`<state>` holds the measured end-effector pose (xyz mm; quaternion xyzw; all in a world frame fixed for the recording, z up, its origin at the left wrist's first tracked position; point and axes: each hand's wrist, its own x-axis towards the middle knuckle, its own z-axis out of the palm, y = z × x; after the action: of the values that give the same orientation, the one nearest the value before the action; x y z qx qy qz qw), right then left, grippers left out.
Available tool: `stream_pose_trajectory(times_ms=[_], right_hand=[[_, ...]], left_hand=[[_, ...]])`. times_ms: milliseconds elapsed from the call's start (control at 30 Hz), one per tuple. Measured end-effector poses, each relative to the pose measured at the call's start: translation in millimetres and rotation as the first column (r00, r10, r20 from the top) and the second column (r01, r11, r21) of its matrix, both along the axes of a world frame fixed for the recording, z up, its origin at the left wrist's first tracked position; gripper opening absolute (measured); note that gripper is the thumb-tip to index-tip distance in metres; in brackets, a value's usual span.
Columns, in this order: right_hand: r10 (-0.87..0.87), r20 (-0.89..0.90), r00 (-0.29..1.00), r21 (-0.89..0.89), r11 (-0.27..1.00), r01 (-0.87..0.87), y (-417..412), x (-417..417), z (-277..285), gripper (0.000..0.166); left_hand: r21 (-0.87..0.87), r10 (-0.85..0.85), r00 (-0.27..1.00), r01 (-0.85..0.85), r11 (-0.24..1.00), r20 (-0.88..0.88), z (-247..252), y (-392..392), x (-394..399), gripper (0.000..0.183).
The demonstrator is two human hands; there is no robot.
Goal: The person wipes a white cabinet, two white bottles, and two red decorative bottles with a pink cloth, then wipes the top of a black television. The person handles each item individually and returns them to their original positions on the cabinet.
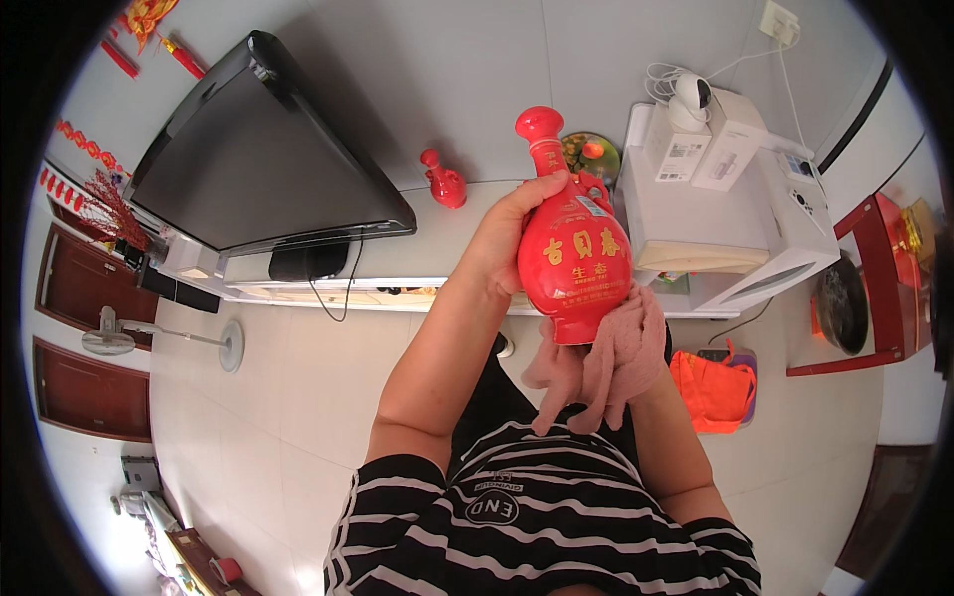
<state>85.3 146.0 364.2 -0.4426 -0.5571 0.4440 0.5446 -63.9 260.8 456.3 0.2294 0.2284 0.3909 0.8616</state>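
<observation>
Upright before me is a large glossy red liquor bottle [574, 253] with a round body, a knobbed stopper and gold writing. My left hand [519, 223] grips its neck and side, the thumb lying across the shoulder. A pink cloth [630, 350] hangs below and against the bottle's lower right side. My right hand is hidden by the cloth and bottle; only its forearm shows, so its grip cannot be made out. Behind, a smaller red bottle [447, 186] of similar shape stands on the white TV cabinet [387, 264].
A television [276, 149] stands left on the cabinet. At right, a white cabinet [693, 208] holds boxes, a security camera [689, 100] and cables. A round decorated plate [596, 156] leans on the wall. An orange bag [712, 391] and a standing fan [231, 345] are on the floor.
</observation>
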Motion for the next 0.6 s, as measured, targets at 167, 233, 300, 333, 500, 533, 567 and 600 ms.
stream_pose_trajectory(times_ms=[167,233,300,333,500,533,567,600], right_hand=[[-0.081,0.132,0.988,0.078,0.994,0.071,6.7,2.5,-29.0,0.047],[-0.084,-0.015,0.996,0.003,0.996,0.084,8.4,1.7,-34.6,0.047],[-0.09,-0.21,0.973,-0.137,0.989,0.062,10.8,0.4,-40.5,0.047],[-0.066,-0.351,0.934,-0.197,0.98,-0.005,11.8,1.4,-41.5,0.044],[-0.037,-0.809,0.587,-0.248,0.926,-0.283,13.3,7.2,-45.4,0.043],[-0.054,-0.842,0.536,-0.241,0.928,-0.285,12.6,5.9,-44.4,0.04],[-0.07,-0.873,0.483,-0.233,0.929,-0.286,11.7,4.6,-43.4,0.038],[-0.091,-0.912,0.4,-0.219,0.932,-0.288,10.1,1.7,-38.0,0.038]], left_hand=[[-0.01,-0.011,0.999,0.01,1.0,-0.031,-1.7,1.9,2.7,0.041],[-0.011,-0.023,0.999,0.023,1.0,-0.039,-4.6,3.5,2.3,0.042],[0.004,-0.018,0.998,0.018,1.0,-0.056,-5.5,3.9,2.3,0.042],[0.019,-0.006,0.998,0.007,1.0,-0.068,-5.4,3.4,2.5,0.042],[0.006,0.023,0.996,-0.022,1.0,-0.082,-3.1,2.5,3.6,0.039],[-0.005,0.032,0.996,-0.032,0.999,-0.079,-0.3,1.1,4.8,0.036],[-0.016,0.041,0.996,-0.042,0.999,-0.076,1.0,0.6,5.6,0.034],[-0.011,0.038,0.997,-0.039,0.999,-0.074,0.0,1.7,5.4,0.033]])
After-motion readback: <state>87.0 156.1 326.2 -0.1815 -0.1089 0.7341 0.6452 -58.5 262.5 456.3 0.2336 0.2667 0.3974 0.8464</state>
